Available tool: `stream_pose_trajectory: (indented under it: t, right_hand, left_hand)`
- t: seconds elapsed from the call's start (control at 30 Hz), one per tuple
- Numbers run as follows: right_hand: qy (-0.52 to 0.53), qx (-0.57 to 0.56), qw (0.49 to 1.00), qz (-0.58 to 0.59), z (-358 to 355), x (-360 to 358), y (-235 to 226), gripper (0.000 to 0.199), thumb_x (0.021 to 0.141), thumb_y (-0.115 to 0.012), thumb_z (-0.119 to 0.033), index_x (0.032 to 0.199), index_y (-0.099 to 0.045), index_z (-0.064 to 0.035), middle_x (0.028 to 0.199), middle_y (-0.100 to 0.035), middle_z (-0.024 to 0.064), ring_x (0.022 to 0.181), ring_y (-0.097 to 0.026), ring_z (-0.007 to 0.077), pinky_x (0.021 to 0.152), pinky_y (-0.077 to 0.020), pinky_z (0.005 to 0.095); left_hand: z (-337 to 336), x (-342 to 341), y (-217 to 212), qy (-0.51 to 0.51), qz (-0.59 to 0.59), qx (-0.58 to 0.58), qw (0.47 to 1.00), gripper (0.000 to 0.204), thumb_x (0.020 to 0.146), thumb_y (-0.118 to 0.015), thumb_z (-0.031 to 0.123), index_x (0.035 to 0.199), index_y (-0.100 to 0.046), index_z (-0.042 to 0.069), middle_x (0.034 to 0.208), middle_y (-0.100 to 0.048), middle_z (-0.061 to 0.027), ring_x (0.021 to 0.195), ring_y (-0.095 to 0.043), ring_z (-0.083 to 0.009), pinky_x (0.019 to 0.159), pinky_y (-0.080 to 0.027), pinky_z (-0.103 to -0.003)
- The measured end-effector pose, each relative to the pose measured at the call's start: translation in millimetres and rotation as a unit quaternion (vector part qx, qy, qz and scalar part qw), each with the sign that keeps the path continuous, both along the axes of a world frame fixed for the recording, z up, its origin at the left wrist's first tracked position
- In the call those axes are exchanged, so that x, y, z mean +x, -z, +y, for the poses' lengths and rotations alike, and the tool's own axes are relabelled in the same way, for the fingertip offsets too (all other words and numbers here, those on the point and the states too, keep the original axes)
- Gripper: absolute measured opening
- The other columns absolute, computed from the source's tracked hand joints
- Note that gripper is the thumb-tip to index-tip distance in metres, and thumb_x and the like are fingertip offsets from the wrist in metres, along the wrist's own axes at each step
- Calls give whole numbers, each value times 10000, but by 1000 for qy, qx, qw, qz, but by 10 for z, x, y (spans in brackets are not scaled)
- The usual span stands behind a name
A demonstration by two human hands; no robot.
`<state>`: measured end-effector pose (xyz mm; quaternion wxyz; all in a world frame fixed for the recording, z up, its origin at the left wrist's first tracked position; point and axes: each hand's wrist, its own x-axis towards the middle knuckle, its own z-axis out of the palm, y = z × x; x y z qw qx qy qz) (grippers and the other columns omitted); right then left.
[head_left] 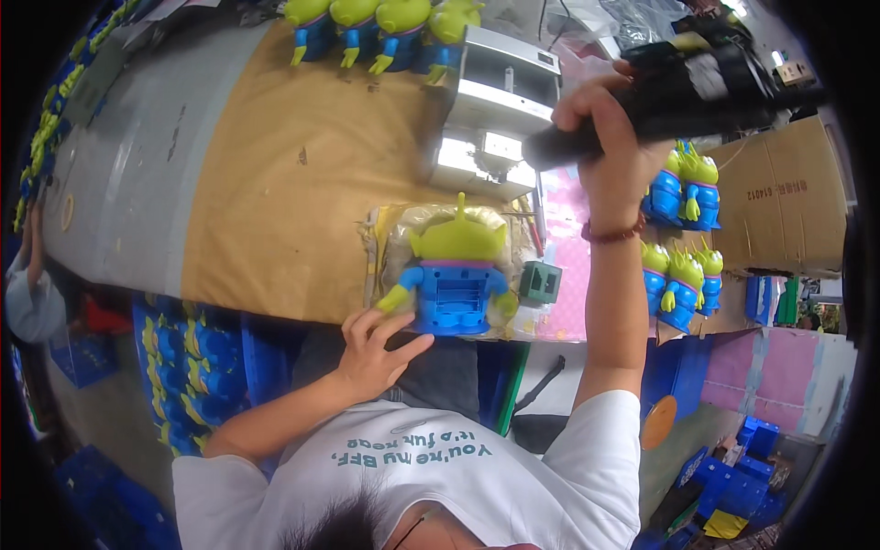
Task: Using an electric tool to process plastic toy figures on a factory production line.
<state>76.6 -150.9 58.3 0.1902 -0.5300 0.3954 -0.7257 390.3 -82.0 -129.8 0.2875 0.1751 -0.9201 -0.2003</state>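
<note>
A green and blue alien toy figure (449, 286) lies on a padded cushion (392, 240) at the table's front edge, with an open, slotted compartment in its blue body. My left hand (374, 351) rests by its lower left side, fingers apart, fingertips at the green arm and thumb by the base. Raised at the upper right, my right hand (616, 137) wraps round a black electric screwdriver (701, 87). Part of that tool is blurred, and its tip cannot be made out. A small dark green square part (540, 283) sits right of the toy.
A grey-white box-shaped machine (500, 78) stands behind the cushion. Several finished-looking figures line the back (394, 32) and the right (683, 284), near a cardboard box (779, 202). Blue crates (192, 376) of figures stand below left. Another person (35, 293) is at far left.
</note>
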Motion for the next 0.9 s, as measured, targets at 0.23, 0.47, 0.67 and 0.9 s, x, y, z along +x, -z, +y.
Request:
stream_pose_trajectory:
  t: [0.23,0.47,0.67,0.9]
  right_hand:
    - [23,80,996,-26,-444,-74,225,290,825,-664,-32,1078,-541,37,677,-619,74,586,-608,143,579,-485,273]
    - [12,148,985,-89,-181,86,129,379,808,-660,-49,1134,-509,72,660,-596,80,557,-587,163,536,-464,285]
    - [-82,101,990,-57,571,376,75,542,866,-632,-166,1301,-353,-3,754,-509,64,601,-524,174,583,-455,341]
    - [-114,39,989,-91,689,547,153,482,828,-679,-68,1185,-360,-8,754,-568,85,586,-553,195,581,-493,334]
  left_hand:
    - [-24,-82,-127,-15,60,-4,998,556,703,-757,168,1219,-604,308,1326,-424,-126,1191,-351,-340,972,-310,-493]
    - [-265,-803,-385,-53,-73,-110,990,617,654,-781,368,1233,-571,411,1435,-335,-247,1267,-347,-482,944,-336,-550]
    - [-290,-857,-325,-64,-86,-145,984,593,760,-692,337,1303,-478,444,1410,-365,-242,1240,-395,-494,904,-364,-511]
    - [-293,-856,-326,-65,-81,-156,982,537,816,-634,317,1308,-458,444,1402,-371,-237,1241,-391,-497,891,-366,-502]
